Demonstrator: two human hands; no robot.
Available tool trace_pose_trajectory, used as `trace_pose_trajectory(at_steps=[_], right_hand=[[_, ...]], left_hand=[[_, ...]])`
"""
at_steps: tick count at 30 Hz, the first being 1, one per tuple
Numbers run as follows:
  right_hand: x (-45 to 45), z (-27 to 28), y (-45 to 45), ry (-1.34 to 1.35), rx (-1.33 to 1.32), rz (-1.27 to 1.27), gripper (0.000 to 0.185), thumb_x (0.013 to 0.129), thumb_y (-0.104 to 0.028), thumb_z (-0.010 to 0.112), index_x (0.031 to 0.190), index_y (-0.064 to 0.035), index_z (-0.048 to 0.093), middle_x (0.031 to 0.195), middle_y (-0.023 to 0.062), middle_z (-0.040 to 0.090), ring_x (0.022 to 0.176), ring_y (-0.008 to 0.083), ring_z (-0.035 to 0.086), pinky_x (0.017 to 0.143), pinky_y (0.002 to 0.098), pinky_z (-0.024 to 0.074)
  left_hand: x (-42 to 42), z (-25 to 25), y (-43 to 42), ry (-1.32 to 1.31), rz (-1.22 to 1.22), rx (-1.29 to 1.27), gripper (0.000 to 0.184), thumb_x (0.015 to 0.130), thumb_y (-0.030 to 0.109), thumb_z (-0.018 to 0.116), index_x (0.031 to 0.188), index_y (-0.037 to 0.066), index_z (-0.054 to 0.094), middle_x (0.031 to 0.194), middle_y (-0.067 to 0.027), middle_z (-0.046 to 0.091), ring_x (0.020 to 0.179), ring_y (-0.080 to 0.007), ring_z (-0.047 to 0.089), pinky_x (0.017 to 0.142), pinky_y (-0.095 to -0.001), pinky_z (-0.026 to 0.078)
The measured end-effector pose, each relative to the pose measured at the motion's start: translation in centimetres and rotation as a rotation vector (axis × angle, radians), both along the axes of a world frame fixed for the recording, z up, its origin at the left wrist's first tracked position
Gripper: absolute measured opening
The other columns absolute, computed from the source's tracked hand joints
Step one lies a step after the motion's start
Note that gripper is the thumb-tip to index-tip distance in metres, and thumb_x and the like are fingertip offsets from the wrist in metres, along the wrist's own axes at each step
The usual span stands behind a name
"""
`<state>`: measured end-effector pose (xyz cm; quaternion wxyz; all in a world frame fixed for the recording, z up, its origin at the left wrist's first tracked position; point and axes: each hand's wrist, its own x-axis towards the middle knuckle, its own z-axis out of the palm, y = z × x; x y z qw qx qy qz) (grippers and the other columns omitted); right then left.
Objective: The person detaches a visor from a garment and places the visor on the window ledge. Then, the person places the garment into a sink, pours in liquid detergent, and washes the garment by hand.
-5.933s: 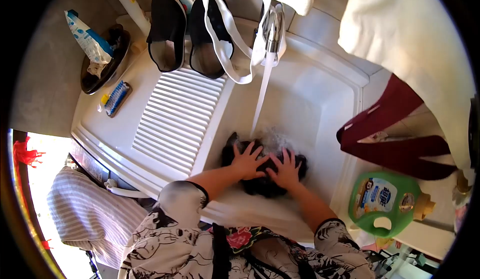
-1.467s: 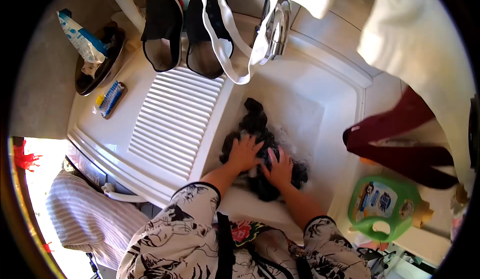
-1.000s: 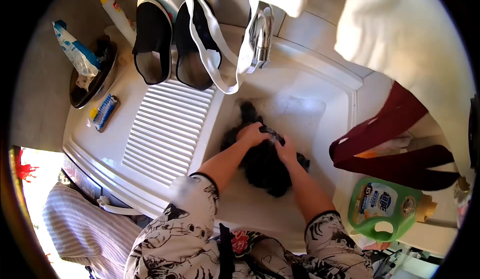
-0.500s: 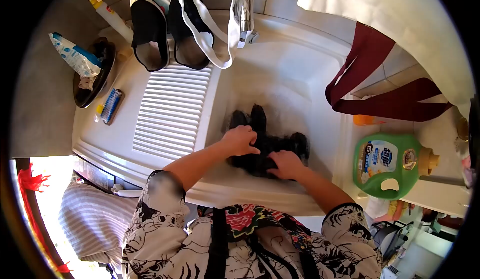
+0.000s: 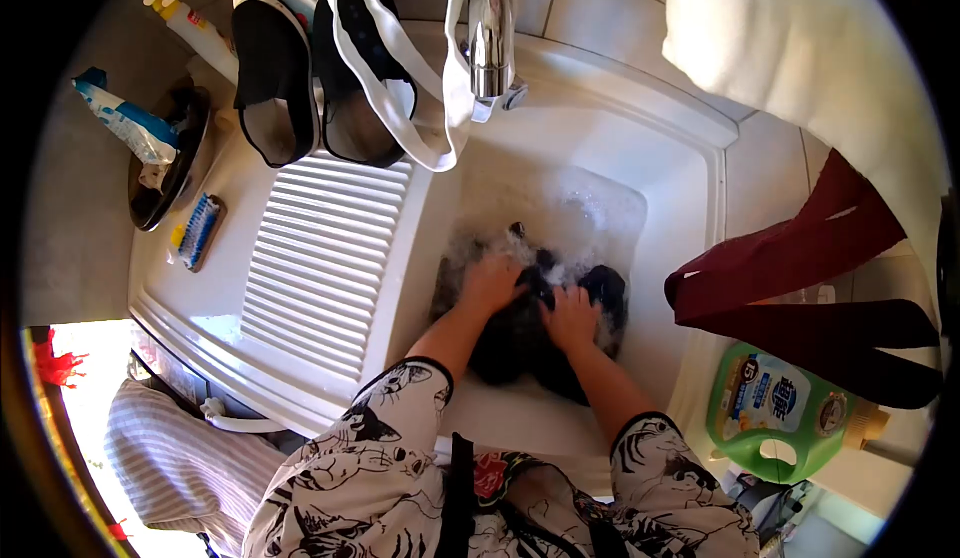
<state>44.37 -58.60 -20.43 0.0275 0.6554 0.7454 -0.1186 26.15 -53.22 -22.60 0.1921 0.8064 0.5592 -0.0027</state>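
Dark wet cloth (image 5: 500, 343) lies in sudsy water in the white sink (image 5: 675, 173). My left hand (image 5: 491, 280) is on the cloth's upper left part, its fingers curled into the folds and partly covered by foam and fabric; what exactly they pinch cannot be made out. On the right side of the cloth rests my right hand (image 5: 572, 318), fingers apart and bent over the fabric. The chrome faucet (image 5: 490, 43) above the sink shows no running water.
Left of the basin is a ribbed washboard (image 5: 320, 258), with black shoes (image 5: 275, 78) hanging above it. A blue-bristled brush (image 5: 202, 231) lies farther left. Dark red straps (image 5: 790, 258) hang at the right over a green detergent bottle (image 5: 775, 408).
The faucet stream seen earliest has stopped. My hands have shifted over the cloth, which has spread and changed shape, with more foam around it. The whole view has shifted too.
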Motion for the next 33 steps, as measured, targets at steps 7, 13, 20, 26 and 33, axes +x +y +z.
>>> trace_pose_trajectory(at_steps=[7,13,20,26,33], right_hand=[[-0.2,1.9,7.9,0.153,-0.125,-0.293,0.035,0.089,-0.038,0.050,0.094,-0.0056,0.061,0.094,0.0187,0.062,0.090,0.0354,0.059,0.072,0.0469,0.0446],[2.3,8.5,6.1,0.829,0.342,-0.285,0.030,0.090,-0.028,0.051,0.088,0.0004,0.059,0.080,0.0226,0.059,0.080,0.0425,0.056,0.071,0.0454,0.0430],[5.4,12.7,-4.5,0.436,0.211,0.397,0.023,0.080,-0.028,0.064,0.087,-0.0068,0.063,0.080,0.0116,0.059,0.081,0.0300,0.059,0.071,0.0413,0.0445],[3.9,11.6,-4.1,0.419,0.018,0.263,0.030,0.076,-0.037,0.068,0.096,-0.0137,0.064,0.101,0.0112,0.057,0.096,0.0317,0.055,0.085,0.0480,0.0424],[0.4,4.3,-2.0,0.068,-0.099,0.102,0.072,0.076,-0.059,0.061,0.138,-0.0318,0.037,0.148,0.0105,0.021,0.135,0.0429,0.014,0.097,0.0713,0.0189]], left_hand=[[1.6,4.0,5.9,-0.120,0.397,-0.198,0.048,0.085,0.053,0.050,0.107,0.012,0.062,0.107,-0.0144,0.063,0.101,-0.0323,0.058,0.080,-0.0461,0.047],[0.4,12.6,5.3,-0.649,0.443,-0.156,0.056,0.090,0.055,0.042,0.093,0.005,0.066,0.086,-0.0227,0.064,0.087,-0.0359,0.062,0.077,-0.0398,0.047],[-3.3,20.0,-1.4,-0.604,0.105,-0.224,0.041,0.089,0.040,0.056,0.073,0.002,0.063,0.064,-0.0135,0.061,0.062,-0.0272,0.058,0.062,-0.0354,0.045],[-2.0,16.2,-5.3,0.295,-0.296,-0.351,0.069,0.074,0.054,0.065,0.129,0.016,0.048,0.142,-0.0104,0.036,0.127,-0.0360,0.034,0.095,-0.0506,0.040],[0.2,8.1,-6.7,0.297,-0.253,-0.433,0.099,0.071,0.069,0.057,0.147,0.022,0.016,0.154,-0.0075,0.008,0.139,-0.0356,0.010,0.098,-0.0747,0.012]])
